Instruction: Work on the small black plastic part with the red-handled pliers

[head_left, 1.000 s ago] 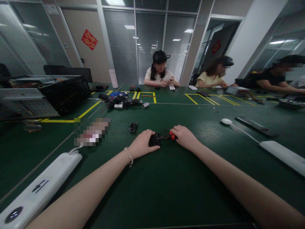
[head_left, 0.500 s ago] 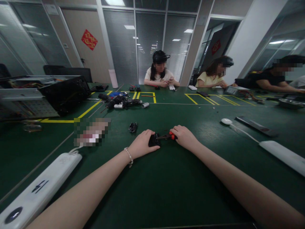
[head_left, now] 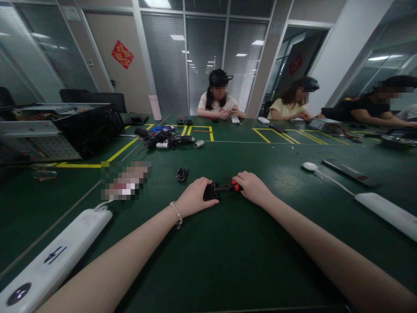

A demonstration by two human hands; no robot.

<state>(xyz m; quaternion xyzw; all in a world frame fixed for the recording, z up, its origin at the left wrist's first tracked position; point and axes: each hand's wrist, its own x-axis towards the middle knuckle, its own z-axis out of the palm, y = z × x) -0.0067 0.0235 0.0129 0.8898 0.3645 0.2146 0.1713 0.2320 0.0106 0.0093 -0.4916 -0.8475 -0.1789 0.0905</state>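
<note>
Left hand (head_left: 195,198) grips a small black part (head_left: 210,193) on the green table (head_left: 228,265), thumb at the near edge, fingers at the far edge. Right hand (head_left: 253,187) is wrapped around red-handled pliers (head_left: 235,185); tips meet the part's right side. Can't tell exactly what they bite: too small and dark.

Change over the last second: next to nothing. Hands, part and pliers sit in the same spots. Reads as a steady hold, part braced against the tool, no visible progress yet.

Just past the left hand: loose black piece (head_left: 182,174), touching nothing. Farther: computer case (head_left: 100,130) at left, then a pile of dark parts (head_left: 159,140), silver cylinder (head_left: 198,144) just beside it. Far side: pale bottle (head_left: 155,108) and a person (head_left: 211,102) in a light top.
</note>
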